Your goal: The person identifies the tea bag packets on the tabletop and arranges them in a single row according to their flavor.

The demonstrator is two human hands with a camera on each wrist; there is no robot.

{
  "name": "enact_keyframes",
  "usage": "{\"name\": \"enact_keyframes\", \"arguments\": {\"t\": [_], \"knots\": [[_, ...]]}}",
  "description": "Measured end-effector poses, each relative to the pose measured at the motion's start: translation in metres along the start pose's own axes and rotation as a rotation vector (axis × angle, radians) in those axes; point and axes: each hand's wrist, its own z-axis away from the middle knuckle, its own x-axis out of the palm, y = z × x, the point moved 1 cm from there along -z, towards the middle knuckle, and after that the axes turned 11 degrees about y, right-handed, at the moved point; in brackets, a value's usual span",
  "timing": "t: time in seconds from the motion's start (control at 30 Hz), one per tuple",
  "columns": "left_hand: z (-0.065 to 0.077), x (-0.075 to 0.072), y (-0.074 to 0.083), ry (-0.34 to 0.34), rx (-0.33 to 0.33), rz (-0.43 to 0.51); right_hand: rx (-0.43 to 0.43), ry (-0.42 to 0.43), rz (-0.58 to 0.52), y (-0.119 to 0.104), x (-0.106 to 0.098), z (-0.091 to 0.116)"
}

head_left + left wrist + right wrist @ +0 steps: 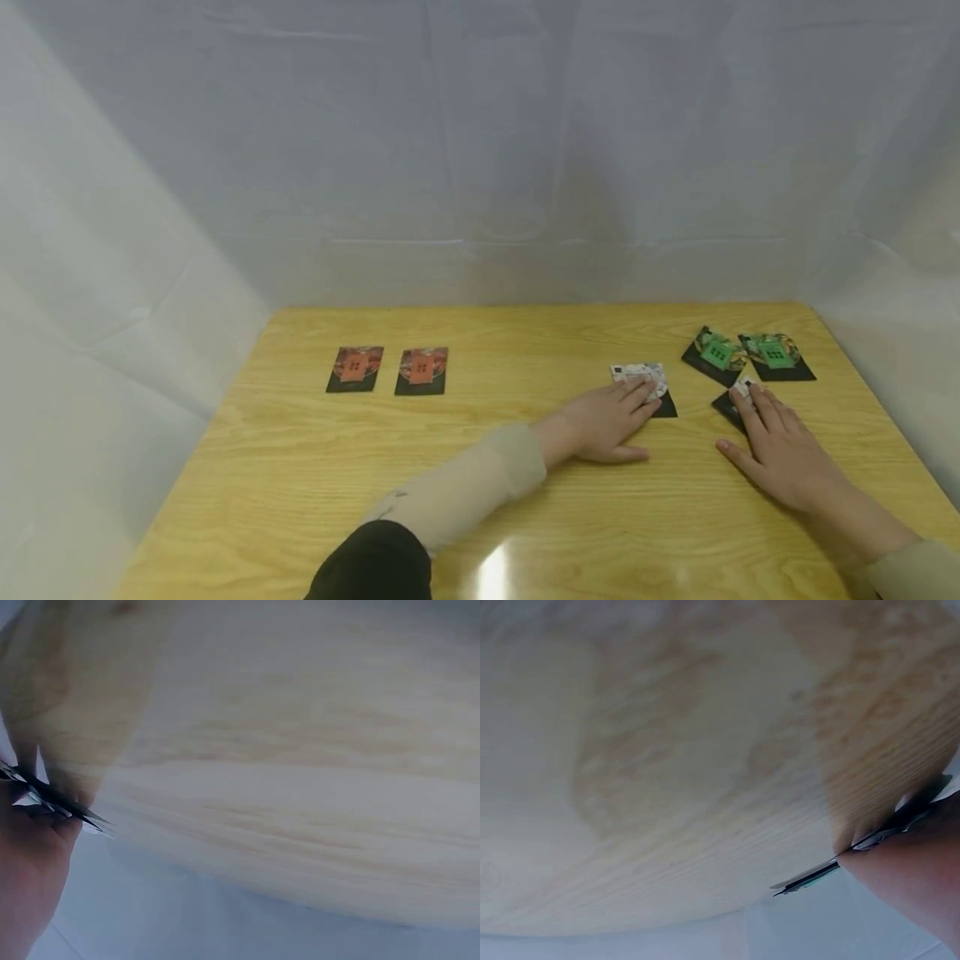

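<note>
While the left hand (611, 421) rests with fingers straight on a white-and-black rectangular card (658, 375), right of centre on the yellow wood-grained desk (300, 475), the right hand (783, 454), fingers likewise extended, touches a second white-and-black rectangular card (726, 407) nearer the right edge. Two green-and-black rectangular cards (720, 353) lie just beyond, near the far right corner; two red-and-black rectangular cards (422, 369) lie toward the far left corner.

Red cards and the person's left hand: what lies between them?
In the head view, only bare wooden table lies between the red cards and left hand.
</note>
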Motion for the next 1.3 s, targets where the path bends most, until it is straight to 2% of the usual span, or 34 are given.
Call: {"name": "enact_keyframes", "arguments": {"t": [0.3,0.5,0.97,1.3], "knots": [[0.018,0.006,-0.013,0.03,0.021,0.026,0.009,-0.031,-0.006,0.0,0.0,0.0],[0.034,0.009,-0.022,0.046,0.012,0.054,0.011,-0.038,-0.014,0.0,-0.001,0.001],[0.069,0.016,-0.045,0.063,-0.049,0.107,-0.003,-0.013,-0.001,0.002,-0.001,-0.001],[0.094,0.016,-0.058,0.045,-0.1,0.159,0.008,-0.04,-0.007,0.001,-0.001,-0.002]]}}
